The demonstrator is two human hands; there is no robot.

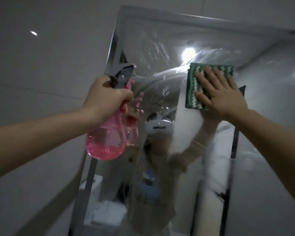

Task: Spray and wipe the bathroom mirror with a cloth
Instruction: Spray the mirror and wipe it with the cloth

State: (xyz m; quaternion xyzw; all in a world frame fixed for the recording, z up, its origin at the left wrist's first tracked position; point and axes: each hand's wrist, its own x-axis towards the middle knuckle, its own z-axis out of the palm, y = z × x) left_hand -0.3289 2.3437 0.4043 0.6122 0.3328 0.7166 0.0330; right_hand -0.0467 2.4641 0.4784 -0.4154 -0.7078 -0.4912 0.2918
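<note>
Head view: a wet, streaked mirror (160, 53) fills the frame's right side, its left edge meeting a grey tiled wall (41, 65), with broad glass open below and to the right of the cloth. A right hand (218, 92), fingers straight and spread, presses a green-and-white cloth (192, 86) flat against the upper glass. A left hand (105, 96) grips the neck of a pink spray bottle (105, 142), held near the mirror's left edge.
</note>
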